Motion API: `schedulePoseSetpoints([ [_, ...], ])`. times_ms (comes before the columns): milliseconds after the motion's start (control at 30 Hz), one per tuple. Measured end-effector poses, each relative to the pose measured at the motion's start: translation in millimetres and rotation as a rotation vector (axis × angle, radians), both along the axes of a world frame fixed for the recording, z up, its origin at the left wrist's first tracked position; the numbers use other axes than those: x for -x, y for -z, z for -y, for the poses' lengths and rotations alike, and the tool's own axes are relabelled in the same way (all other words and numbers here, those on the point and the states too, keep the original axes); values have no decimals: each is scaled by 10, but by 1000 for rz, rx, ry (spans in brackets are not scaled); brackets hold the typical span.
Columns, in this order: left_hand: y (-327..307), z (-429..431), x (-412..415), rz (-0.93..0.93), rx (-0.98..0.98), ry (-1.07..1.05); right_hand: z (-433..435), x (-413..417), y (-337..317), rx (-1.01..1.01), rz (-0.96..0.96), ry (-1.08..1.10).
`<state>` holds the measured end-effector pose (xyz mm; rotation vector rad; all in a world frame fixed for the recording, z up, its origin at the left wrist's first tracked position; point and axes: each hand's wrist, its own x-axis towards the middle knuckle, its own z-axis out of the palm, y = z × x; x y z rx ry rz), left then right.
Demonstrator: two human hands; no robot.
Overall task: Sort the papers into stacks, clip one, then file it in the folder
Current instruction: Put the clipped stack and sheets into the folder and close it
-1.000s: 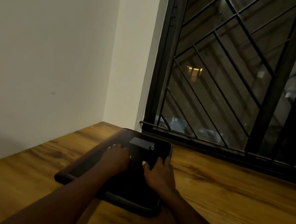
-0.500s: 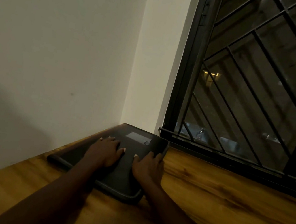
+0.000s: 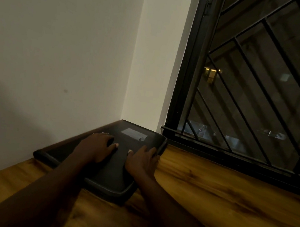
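Black folder (image 3: 117, 168) lies flat & closed on the wooden table (image 3: 210, 200), in the far-left corner. Its left long edge runs just beside the wall (image 3: 57, 51) and its far end is near the window frame. There's a pale grey label (image 3: 134, 133) on the cover toward the far end. Both hands are on top, palms down. Left hand (image 3: 97, 149) sits approx mid-cover, fingers stretched out & a bit spread, gripping nothing, just resting on the cover. Right hand (image 3: 143, 161) is at the folder's right edge, thumb on the cover pointing toward the left hand, fingers fairly straight. Whether the outer ones hook over the side I can't tell, too dim. Both forearms reach in from the bottom. Beyond the table is a dark window w/ a diagonal metal grille (image 3: 255, 94), some lights outside.
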<state>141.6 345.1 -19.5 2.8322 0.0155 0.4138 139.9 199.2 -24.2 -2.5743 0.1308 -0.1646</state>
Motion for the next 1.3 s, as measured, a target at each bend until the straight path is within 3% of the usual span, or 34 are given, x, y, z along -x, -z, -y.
schedulePoseSetpoints([
  [333,24,17,-34,52,0,-10,39,-24,40,-38,12,-20],
  [667,-40,265,73,75,-107,-55,458,61,7,-265,61,-89],
  [1067,-212,2187,412,235,352,473,2204,636,-364,-222,209,-3],
  [1167,-200,2760,525,245,355,543,2755,842,-398,-218,255,73],
  [1300,-103,3513,675,127,308,605,3588,1207,-344,-161,299,198],
])
